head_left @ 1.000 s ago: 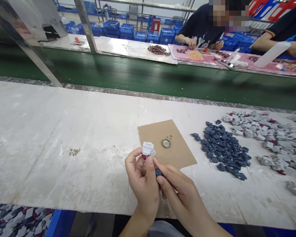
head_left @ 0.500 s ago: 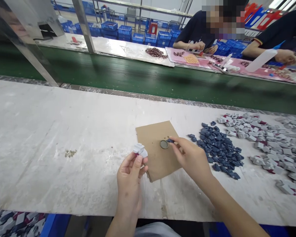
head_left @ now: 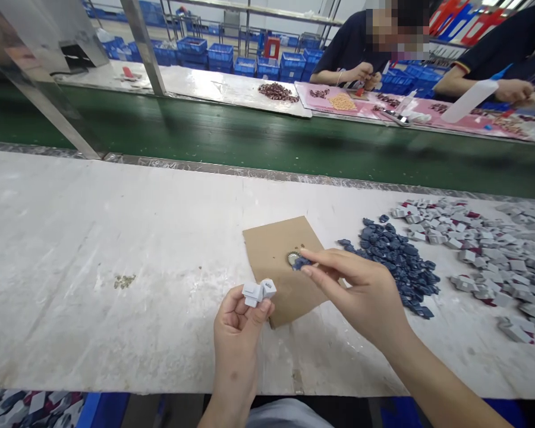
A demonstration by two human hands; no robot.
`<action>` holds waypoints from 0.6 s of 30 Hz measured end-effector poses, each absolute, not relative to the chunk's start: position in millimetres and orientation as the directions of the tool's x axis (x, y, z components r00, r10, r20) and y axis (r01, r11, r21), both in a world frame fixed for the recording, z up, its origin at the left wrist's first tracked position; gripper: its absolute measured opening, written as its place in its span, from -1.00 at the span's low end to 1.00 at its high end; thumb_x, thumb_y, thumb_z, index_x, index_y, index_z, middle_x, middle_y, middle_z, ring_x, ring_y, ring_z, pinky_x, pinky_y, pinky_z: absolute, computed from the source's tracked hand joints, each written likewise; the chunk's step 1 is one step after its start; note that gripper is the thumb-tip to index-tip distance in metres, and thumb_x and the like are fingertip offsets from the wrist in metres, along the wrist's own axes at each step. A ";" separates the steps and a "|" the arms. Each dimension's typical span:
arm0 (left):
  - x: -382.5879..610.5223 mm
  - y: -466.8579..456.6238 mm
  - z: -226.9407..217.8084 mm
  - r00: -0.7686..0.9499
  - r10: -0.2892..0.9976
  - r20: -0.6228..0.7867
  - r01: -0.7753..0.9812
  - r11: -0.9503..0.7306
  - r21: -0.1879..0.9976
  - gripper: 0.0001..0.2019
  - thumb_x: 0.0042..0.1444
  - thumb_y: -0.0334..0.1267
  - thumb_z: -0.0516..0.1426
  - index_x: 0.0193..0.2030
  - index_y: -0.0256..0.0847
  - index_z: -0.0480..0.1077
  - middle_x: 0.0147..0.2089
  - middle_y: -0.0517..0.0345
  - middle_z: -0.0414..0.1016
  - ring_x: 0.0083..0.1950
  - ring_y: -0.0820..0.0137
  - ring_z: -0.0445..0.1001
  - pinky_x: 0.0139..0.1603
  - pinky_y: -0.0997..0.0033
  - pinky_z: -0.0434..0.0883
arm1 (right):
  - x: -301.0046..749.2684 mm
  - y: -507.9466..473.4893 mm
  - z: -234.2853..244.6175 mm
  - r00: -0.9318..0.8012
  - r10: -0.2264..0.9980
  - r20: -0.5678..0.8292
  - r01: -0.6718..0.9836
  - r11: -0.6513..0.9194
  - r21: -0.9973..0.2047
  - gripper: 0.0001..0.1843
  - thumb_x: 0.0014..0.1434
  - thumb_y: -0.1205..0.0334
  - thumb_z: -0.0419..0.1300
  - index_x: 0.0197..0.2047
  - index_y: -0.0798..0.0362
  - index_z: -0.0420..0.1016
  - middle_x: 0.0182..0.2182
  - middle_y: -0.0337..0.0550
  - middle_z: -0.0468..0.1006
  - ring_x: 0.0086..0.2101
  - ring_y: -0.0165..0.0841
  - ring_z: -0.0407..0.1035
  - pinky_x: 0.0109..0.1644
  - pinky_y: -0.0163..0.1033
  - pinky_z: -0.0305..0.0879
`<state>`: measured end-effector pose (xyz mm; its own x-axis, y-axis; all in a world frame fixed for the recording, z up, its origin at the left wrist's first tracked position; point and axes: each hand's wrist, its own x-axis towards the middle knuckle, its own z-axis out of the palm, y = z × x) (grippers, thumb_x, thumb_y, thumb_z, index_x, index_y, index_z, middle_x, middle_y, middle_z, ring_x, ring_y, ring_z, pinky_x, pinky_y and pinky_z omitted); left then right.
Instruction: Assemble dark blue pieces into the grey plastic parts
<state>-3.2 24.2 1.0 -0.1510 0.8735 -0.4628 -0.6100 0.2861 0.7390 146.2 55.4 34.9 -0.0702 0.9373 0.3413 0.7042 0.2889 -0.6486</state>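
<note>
Between the fingers and thumb of my left hand point(head_left: 243, 324) is a small light-grey plastic part point(head_left: 257, 291), blocky in shape, raised above the table. My right hand point(head_left: 356, 282) pinches a small dark-blue plastic piece point(head_left: 300, 263) over the brown cardboard sheet point(head_left: 267, 244). Just behind that piece lies a bottle cap point(head_left: 293, 257) with a crimped rim, partly covered by it. A heap of dark-blue pieces point(head_left: 395, 255) spreads to the right of the cardboard, partly behind my right hand.
Many grey and maroon parts point(head_left: 494, 249) cover the table's right side. A green conveyor belt point(head_left: 196, 134) runs beyond the table point(head_left: 71, 238). Across it, two people work at a pink-covered bench point(head_left: 312, 102). A blue bin point(head_left: 100, 410) of parts stands at lower left.
My left hand has turned the grey part, and it now sits slightly lower and to the right. My right hand has brought the blue piece down over the cap's near edge.
</note>
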 end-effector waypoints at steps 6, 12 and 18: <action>3.8 18.8 10.4 -0.258 0.907 -0.334 -0.453 0.192 0.871 -0.87 -0.14 -0.41 0.31 -0.42 -0.15 0.50 -0.33 0.23 0.62 -0.28 0.46 0.57 -0.28 0.71 0.45 | 131.5 39.9 55.7 -0.171 0.905 0.390 0.602 0.410 -0.686 -0.75 0.12 0.40 0.16 -0.14 -0.02 0.54 -0.36 -0.20 0.61 -0.47 -0.40 0.44 -0.46 -0.32 0.39; 5.0 14.9 9.9 -0.273 0.932 -0.240 -0.371 0.128 0.920 -0.88 -0.08 -0.39 0.28 -0.37 -0.13 0.51 -0.27 0.20 0.62 -0.23 0.44 0.57 -0.23 0.70 0.46 | 134.6 40.5 50.3 -0.210 0.891 0.402 0.577 0.445 -0.685 -0.73 0.11 0.45 0.16 -0.12 0.02 0.52 -0.33 -0.18 0.61 -0.40 -0.40 0.48 -0.37 -0.32 0.42; 5.4 13.4 0.5 -0.262 0.952 -0.158 -0.348 0.060 0.936 -0.87 -0.06 -0.40 0.27 -0.34 -0.10 0.51 -0.26 0.25 0.62 -0.23 0.49 0.57 -0.21 0.73 0.45 | 133.1 38.5 48.1 -0.274 0.862 0.426 0.564 0.503 -0.655 -0.77 0.13 0.50 0.12 -0.18 0.11 0.50 -0.35 -0.11 0.59 -0.35 -0.38 0.48 -0.32 -0.35 0.41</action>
